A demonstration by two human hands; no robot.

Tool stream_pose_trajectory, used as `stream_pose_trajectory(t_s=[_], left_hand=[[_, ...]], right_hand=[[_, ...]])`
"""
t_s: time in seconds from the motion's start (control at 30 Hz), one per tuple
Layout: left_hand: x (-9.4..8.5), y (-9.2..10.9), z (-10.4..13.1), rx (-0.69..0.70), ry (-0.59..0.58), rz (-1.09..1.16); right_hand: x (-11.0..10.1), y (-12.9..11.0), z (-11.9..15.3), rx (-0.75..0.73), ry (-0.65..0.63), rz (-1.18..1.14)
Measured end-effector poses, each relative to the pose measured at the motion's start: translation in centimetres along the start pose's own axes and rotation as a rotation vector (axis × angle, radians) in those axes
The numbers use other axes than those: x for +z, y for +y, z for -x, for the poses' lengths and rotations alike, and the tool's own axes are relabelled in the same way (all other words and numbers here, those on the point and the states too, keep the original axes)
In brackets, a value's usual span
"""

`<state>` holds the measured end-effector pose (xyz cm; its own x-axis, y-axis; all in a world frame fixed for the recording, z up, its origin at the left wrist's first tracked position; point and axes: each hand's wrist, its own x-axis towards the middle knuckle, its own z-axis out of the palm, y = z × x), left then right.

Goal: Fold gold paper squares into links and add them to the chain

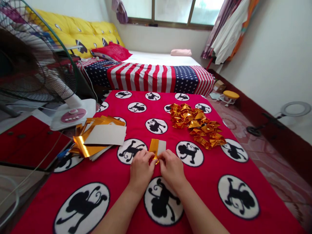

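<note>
A small folded sheet of gold and white paper (158,146) lies on the red cloth at the centre. My left hand (142,165) pinches its near left edge, and my right hand (171,166) pinches the near right edge. Between my fingertips the gold end of the paper is bent, partly hidden by the fingers. To the left is a loose stack of gold and white sheets (104,135). Several folded gold paper pieces (195,123) sit in a cluster at the right, beyond my right hand.
The table has a red cloth (195,201) with monkey prints. A fan (73,112) stands at the left beside a red box (29,141). Behind the table is a bed (146,76). A yellow stool (230,95) and a ring-shaped stand (294,109) are at the right.
</note>
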<state>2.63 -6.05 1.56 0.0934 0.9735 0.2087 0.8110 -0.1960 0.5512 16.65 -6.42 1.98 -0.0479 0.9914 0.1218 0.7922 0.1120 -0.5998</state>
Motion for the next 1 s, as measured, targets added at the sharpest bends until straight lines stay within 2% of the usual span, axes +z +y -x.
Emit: stream_pose_trajectory(t_s=[0.07,0.17,0.23,0.3,0.4,0.57,0.7,0.8,0.87,1.0], left_hand=[[0.1,0.1,0.1,-0.013,-0.008,0.005],[0.2,0.0,-0.1,-0.014,-0.025,0.014],[0.2,-0.1,-0.2,-0.002,-0.032,0.018],[0.2,0.0,-0.2,0.011,-0.044,0.019],[0.0,0.1,-0.4,0.03,-0.076,0.006],[-0.6,0.0,-1.1,0.121,-0.139,-0.072],[-1.6,-0.7,-2.4,0.186,-0.219,-0.122],[-2.3,-1.1,-3.7,0.22,-0.249,-0.19],[-2.6,-1.2,-4.5,0.202,-0.252,-0.225],[-2.3,-1.4,-5.1,0.101,-0.252,-0.18]], right_hand=[[-0.7,0.3,-1.1,0.049,-0.025,-0.036],[-1.6,0.5,-3.6,0.049,0.119,0.014],[-1.7,0.2,-5.5,0.017,0.146,0.043],[-1.4,-0.3,-7.2,0.019,0.089,0.061],[-0.8,-1.2,-9.2,0.051,-0.066,0.107],[-0.9,-1.6,-10.6,0.058,-0.222,0.155],[-2.1,0.1,-10.5,0.075,-0.258,0.107],[-3.3,2.0,-9.2,0.091,-0.274,0.058],[-4.0,3.2,-7.8,0.111,-0.289,0.017],[-4.5,4.6,-4.1,0.201,-0.306,-0.282]])
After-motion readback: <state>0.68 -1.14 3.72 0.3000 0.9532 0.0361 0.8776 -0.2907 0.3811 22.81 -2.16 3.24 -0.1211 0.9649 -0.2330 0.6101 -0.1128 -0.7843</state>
